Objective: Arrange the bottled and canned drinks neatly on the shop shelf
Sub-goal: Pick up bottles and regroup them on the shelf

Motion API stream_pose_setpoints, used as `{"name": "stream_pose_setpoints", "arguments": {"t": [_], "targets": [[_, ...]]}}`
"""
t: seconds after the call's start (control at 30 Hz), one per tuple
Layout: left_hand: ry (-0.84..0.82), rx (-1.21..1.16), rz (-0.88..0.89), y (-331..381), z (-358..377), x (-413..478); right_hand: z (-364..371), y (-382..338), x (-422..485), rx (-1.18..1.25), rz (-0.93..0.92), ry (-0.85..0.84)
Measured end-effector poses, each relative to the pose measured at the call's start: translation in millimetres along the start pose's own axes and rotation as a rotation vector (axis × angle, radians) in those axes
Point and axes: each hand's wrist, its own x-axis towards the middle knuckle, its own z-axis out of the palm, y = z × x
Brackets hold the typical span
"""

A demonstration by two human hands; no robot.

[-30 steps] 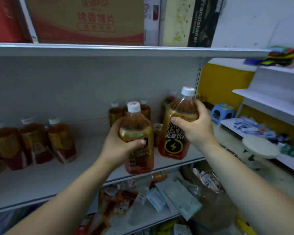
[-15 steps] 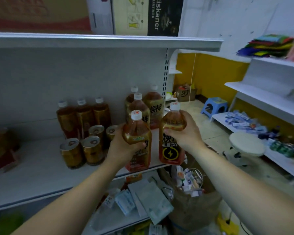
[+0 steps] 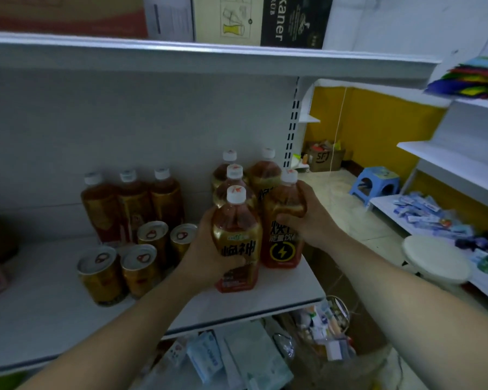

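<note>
While each hand holds one bottle, both bottles stand upright at the right end of the shelf point(image 3: 290, 291).

Left hand point(image 3: 203, 257): the fingers are curled round the left side of the left bottle point(image 3: 237, 243), and the thumb lies across the lower label. This bottle's base sits at the shelf surface, close to the near edge. Whether it bears fully on the shelf cannot be told.

Right hand point(image 3: 313, 223): the fingers are wrapped round the shoulder of the right bottle point(image 3: 282, 237), above a label with a lightning symbol. This bottle is just right of the left bottle and slightly farther in. Whether the two touch cannot be told.

Adjacent stock:
- Three rear bottles point(image 3: 265, 178) with white caps stand directly behind the held pair.
- A bottle row point(image 3: 133, 204) of three stands to the left, against the back panel.
- Four cans point(image 3: 141, 266) stand in two rows just in front of that row, tabs upward.

Surroundings:
- An upper shelf point(image 3: 181, 56) carries cartons point(image 3: 259, 21).
- Packets point(image 3: 209, 358) lie on the level below.
- A blue stool point(image 3: 375, 187) stands far right on the floor.
- A white stool point(image 3: 434, 260) stands nearer, beside a side shelf point(image 3: 383, 202) with small packets.
</note>
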Motion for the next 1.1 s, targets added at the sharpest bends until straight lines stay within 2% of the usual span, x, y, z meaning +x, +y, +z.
{"name": "stream_pose_setpoints", "arguments": {"t": [0.3,0.53,0.73,0.83,0.9,1.0,1.1], "targets": [[0.095,-0.019,-0.073,5.2,15.4,-4.9,0.9,11.2,36.6,0.036,-0.199,-0.077],[0.141,-0.026,-0.101,9.3,26.7,-3.8,1.4,32.9,59.1,-0.110,-0.153,-0.090],[0.083,0.039,-0.117,13.5,21.8,-0.3,-6.4,24.7,58.4,-0.119,-0.165,-0.155],[-0.040,0.140,-0.095,25.8,11.6,-5.6,-11.6,5.4,55.0,-0.108,-0.128,-0.166],[-0.108,0.243,-0.061,35.1,-6.2,-9.5,-12.6,-13.4,56.7,-0.132,-0.128,-0.075],[-0.070,0.462,-0.101,41.7,-48.6,-16.0,-7.6,-53.1,60.4,-0.332,-0.214,0.062],[-0.011,0.630,-0.146,40.0,-102.1,-30.9,14.9,-98.0,58.4,-0.463,-0.340,0.028]]}}
